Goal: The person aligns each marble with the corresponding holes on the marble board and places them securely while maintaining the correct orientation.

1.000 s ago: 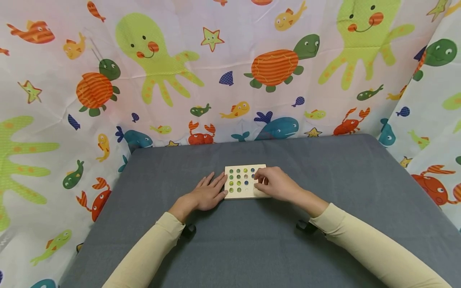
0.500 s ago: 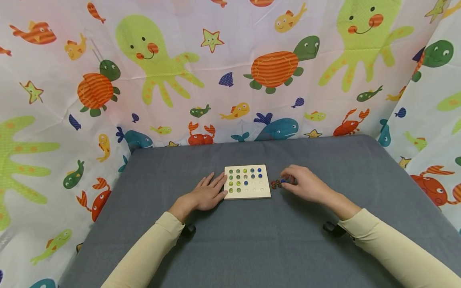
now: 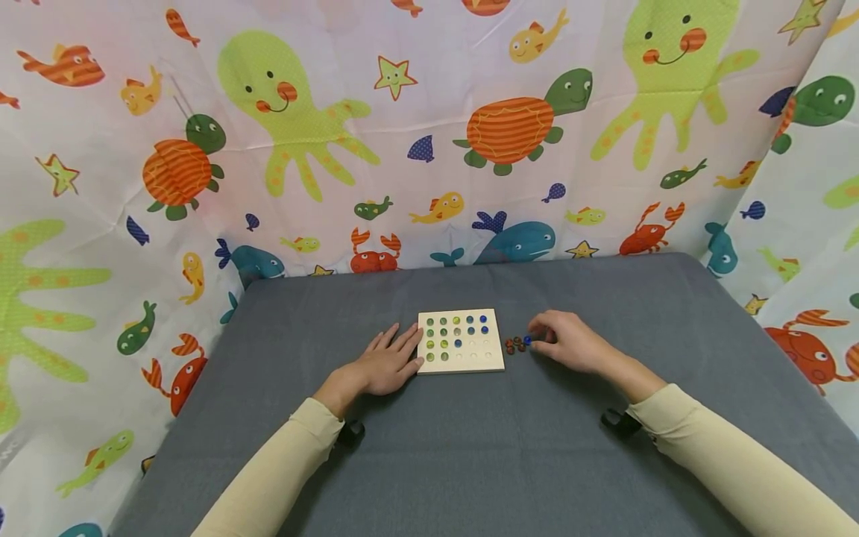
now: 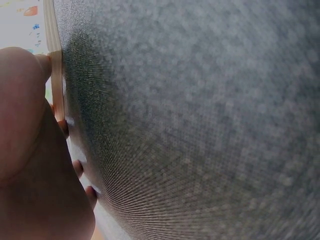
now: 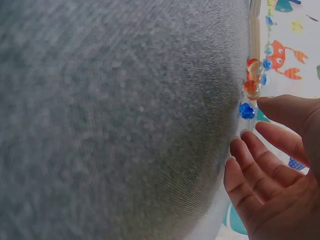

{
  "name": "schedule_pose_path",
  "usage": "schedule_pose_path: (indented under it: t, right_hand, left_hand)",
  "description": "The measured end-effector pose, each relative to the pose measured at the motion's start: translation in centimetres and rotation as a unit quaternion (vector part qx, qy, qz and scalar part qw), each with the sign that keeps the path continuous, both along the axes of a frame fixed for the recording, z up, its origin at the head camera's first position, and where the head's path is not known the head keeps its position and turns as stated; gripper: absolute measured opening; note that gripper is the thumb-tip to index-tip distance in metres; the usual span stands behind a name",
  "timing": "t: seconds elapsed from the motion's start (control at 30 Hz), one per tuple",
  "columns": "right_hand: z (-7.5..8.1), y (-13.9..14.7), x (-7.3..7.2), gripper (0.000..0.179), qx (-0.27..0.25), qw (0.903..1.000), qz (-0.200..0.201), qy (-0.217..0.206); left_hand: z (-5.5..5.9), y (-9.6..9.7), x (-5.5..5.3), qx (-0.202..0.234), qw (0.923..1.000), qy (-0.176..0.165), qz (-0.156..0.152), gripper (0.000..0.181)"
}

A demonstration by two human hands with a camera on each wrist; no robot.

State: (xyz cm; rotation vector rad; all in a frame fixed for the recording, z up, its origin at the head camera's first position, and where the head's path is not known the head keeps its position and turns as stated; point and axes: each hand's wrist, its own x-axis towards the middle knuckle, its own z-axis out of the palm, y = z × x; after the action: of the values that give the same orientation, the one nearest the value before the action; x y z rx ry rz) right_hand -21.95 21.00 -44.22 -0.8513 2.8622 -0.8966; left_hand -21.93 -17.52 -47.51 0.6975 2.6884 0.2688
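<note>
A pale wooden board (image 3: 477,356) lies in the middle of the table, with green, yellow and blue marbles in its holes and several bare holes at its lower right. My left hand (image 3: 382,367) lies flat with fingers spread, fingertips and thumb at the board's left edge; the left wrist view has the thumb against the board's side. Just right of the board several red-brown marbles (image 3: 515,344) sit in a cluster, beside a blue marble (image 3: 527,340). My right hand (image 3: 569,341) is close to the blue marble (image 5: 247,111), thumb and fingers apart and loosely bent.
A grey cloth (image 3: 443,462) covers the table. Behind it and at both sides hangs a white curtain (image 3: 429,89) printed with sea animals. Dark straps (image 3: 619,422) show under the wrists.
My right hand has moved right, from over the board's right side to the loose marbles, uncovering them. Over the last half second it has drawn slightly off the blue marble. My left hand stays put.
</note>
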Motion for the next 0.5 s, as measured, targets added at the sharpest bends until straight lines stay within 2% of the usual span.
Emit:
schedule_pose_path:
  t: [0.2, 0.5]
  right_hand:
    - [-0.22, -0.20, -0.47, 0.019, 0.004, 0.9997, 0.002, -0.025]
    - [-0.13, -0.53, -0.82, 0.015, 0.007, 0.9992, -0.002, -0.038]
  left_hand:
    - [0.16, 0.06, 0.23, -0.008, 0.9999, -0.003, 0.005, 0.068]
    - [0.20, 0.05, 0.36, -0.008, 1.0000, 0.000, 0.003, 0.068]
